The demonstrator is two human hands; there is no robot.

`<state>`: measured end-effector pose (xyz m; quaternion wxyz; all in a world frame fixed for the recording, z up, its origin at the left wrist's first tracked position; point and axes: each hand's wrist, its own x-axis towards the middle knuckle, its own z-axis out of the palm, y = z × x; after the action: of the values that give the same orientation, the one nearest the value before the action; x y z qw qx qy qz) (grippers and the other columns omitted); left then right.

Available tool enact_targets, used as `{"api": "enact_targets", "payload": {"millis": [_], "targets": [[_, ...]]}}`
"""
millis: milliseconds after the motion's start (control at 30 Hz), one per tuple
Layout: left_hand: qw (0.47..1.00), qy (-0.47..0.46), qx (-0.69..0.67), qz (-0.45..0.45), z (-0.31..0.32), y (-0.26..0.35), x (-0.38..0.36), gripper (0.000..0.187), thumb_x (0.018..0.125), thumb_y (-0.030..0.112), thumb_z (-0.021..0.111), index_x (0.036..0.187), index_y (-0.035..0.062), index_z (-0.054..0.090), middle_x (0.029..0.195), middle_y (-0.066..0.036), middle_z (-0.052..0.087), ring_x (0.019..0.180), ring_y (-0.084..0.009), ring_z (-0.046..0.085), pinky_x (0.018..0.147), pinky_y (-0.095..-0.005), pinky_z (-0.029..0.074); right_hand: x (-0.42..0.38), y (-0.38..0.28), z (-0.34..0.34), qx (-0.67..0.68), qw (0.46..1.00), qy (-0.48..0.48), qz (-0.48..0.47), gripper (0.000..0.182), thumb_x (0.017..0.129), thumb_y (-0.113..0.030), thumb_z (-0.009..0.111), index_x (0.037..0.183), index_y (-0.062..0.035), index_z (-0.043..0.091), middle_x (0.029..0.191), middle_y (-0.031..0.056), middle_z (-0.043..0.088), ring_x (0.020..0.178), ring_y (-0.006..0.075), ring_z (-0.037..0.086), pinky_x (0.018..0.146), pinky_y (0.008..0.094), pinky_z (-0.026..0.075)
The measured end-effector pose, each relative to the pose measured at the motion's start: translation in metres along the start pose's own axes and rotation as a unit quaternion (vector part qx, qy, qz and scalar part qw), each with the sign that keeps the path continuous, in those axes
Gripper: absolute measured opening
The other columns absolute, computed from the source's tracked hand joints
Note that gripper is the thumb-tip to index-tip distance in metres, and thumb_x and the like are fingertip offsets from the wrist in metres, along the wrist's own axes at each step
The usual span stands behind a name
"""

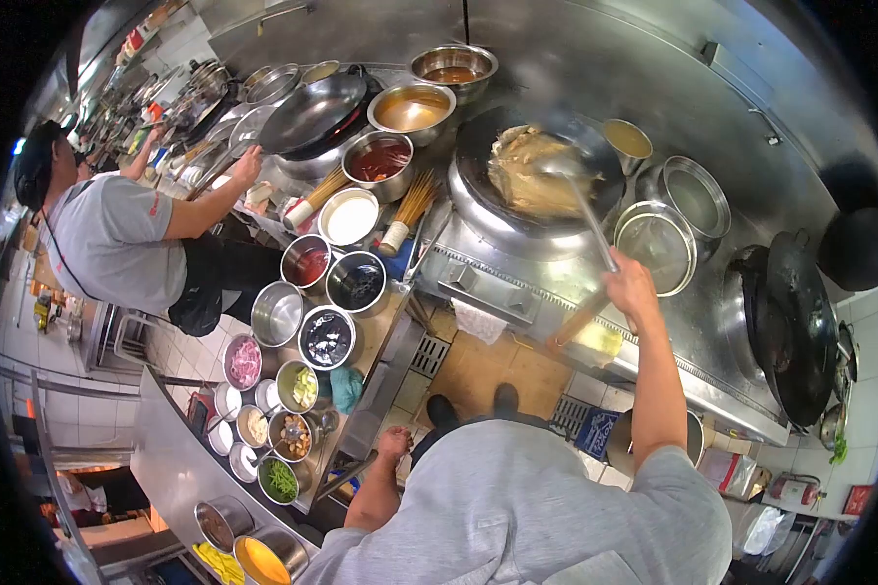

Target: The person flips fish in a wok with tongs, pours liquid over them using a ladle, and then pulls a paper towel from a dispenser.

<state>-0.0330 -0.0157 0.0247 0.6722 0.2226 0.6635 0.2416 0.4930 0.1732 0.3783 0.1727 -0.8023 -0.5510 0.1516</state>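
My right hand is closed round the handle of a metal ladle, whose blurred head lies over pale brown food in a large wok on the stove. Just below that hand a wooden handle lies at the stove's front edge, beside a yellow sponge-like piece. My left hand hangs low beside my body, near the side counter; its fingers are curled, and whatever they may hold is too small to make out.
Bowls of sauces, a white bowl among them, and chopped ingredients crowd the left counter. A co-worker stands at the left by another wok. Strainer and pots sit right of my wok; dark woks stand far right.
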Motion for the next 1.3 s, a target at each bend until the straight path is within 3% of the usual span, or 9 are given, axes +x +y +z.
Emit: {"api": "enact_targets", "payload": {"millis": [133, 200, 300, 400, 467, 600, 1100, 1200, 1300], "targets": [[0.959, 0.003, 0.268, 0.091, -0.020, -0.048, 0.016, 0.013, 0.086, 0.013, 0.052, 0.093, 0.0041, 0.059, 0.071, -0.003, 0.058, 0.059, -0.0148, 0.055, 0.050, -0.0302, 0.045, -0.001, -0.004, -0.003, 0.017, 1.000, -0.002, 0.019, 0.053, 0.081, -0.014, 0.062, 0.133, -0.0116, 0.051, 0.101, 0.0246, 0.064, 0.099, 0.0401, 0.060, 0.086, 0.0434, 0.047], [0.758, -0.038, 0.593, 0.269, -0.036, -0.058, 0.017, 0.014, 0.086, 0.015, 0.052, 0.085, 0.0052, 0.062, 0.074, -0.003, 0.061, 0.063, -0.0148, 0.058, 0.054, -0.0302, 0.047, -0.002, -0.008, -0.002, 0.026, 0.999, 0.002, 0.029, 0.053, 0.081, -0.014, 0.061, 0.134, -0.0134, 0.050, 0.099, 0.0238, 0.065, 0.097, 0.0396, 0.061, 0.086, 0.0430, 0.047], [0.963, -0.022, 0.270, 0.002, -0.016, -0.028, -0.021, 0.020, 0.087, 0.018, 0.050, 0.076, 0.0066, 0.062, 0.074, -0.004, 0.061, 0.064, -0.0159, 0.058, 0.055, -0.0297, 0.048, -0.010, -0.017, -0.003, 0.026, 0.999, 0.001, 0.024, 0.055, 0.082, -0.013, 0.061, 0.135, -0.0170, 0.049, 0.096, 0.0218, 0.066, 0.094, 0.0388, 0.062, 0.085, 0.0429, 0.047], [0.739, -0.062, 0.599, 0.302, -0.041, -0.063, 0.019, 0.017, 0.087, 0.016, 0.050, 0.079, 0.0072, 0.063, 0.067, -0.003, 0.056, 0.056, -0.0164, 0.052, 0.049, -0.0305, 0.042, -0.019, -0.022, -0.014, 0.003, 1.000, -0.019, 0.005, 0.055, 0.082, -0.014, 0.060, 0.135, -0.0184, 0.049, 0.096, 0.0202, 0.066, 0.092, 0.0382, 0.062, 0.084, 0.0441, 0.047], [0.952, -0.023, 0.297, 0.074, -0.017, -0.028, -0.009, 0.016, 0.086, 0.014, 0.050, 0.076, 0.0071, 0.061, 0.064, -0.002, 0.053, 0.053, -0.0160, 0.049, 0.048, -0.0298, 0.039, -0.020, -0.019, -0.016, -0.036, 0.999, -0.035, -0.009, 0.054, 0.081, -0.013, 0.059, 0.134, -0.0161, 0.050, 0.096, 0.0198, 0.066, 0.092, 0.0380, 0.062, 0.084, 0.0455, 0.048], [1.000, -0.013, -0.011, 0.023, 0.007, 0.009, -0.022, 0.015, 0.085, 0.012, 0.051, 0.072, 0.0078, 0.056, 0.063, 0.000, 0.051, 0.052, -0.0150, 0.047, 0.048, -0.0284, 0.039, -0.017, -0.009, -0.008, -0.103, 0.989, -0.009, -0.107, 0.052, 0.079, -0.012, 0.058, 0.131, -0.0128, 0.052, 0.098, 0.0208, 0.064, 0.091, 0.0386, 0.061, 0.083, 0.0476, 0.048], [0.991, -0.024, 0.119, -0.062, -0.013, -0.006, -0.005, 0.011, 0.082, 0.012, 0.059, 0.090, 0.0055, 0.062, 0.074, -0.006, 0.063, 0.064, -0.0200, 0.060, 0.055, -0.0335, 0.049, -0.076, -0.006, -0.080, 0.077, 0.997, -0.009, 0.013, 0.050, 0.079, -0.013, 0.063, 0.128, -0.0084, 0.056, 0.095, 0.0261, 0.064, 0.087, 0.0389, 0.063, 0.082, 0.0386, 0.047], [0.690, -0.048, 0.669, 0.270, -0.023, -0.019, 0.000, 0.016, 0.077, 0.013, 0.063, 0.092, 0.0082, 0.065, 0.087, -0.009, 0.068, 0.083, -0.0276, 0.065, 0.070, -0.0398, 0.053, -0.100, -0.007, -0.095, 0.062, 0.995, -0.037, 0.065, 0.049, 0.079, -0.012, 0.064, 0.127, -0.0082, 0.056, 0.092, 0.0269, 0.064, 0.085, 0.0383, 0.063, 0.081, 0.0379, 0.047], [0.798, -0.060, 0.581, 0.146, -0.021, -0.026, 0.015, 0.015, 0.075, 0.013, 0.064, 0.090, 0.0106, 0.067, 0.097, -0.008, 0.068, 0.100, -0.0319, 0.062, 0.083, -0.0426, 0.051, -0.112, 0.004, -0.088, 0.064, 0.996, -0.036, 0.053, 0.051, 0.079, -0.012, 0.064, 0.129, -0.0099, 0.055, 0.087, 0.0254, 0.063, 0.079, 0.0322, 0.062, 0.078, 0.0361, 0.047]]}}
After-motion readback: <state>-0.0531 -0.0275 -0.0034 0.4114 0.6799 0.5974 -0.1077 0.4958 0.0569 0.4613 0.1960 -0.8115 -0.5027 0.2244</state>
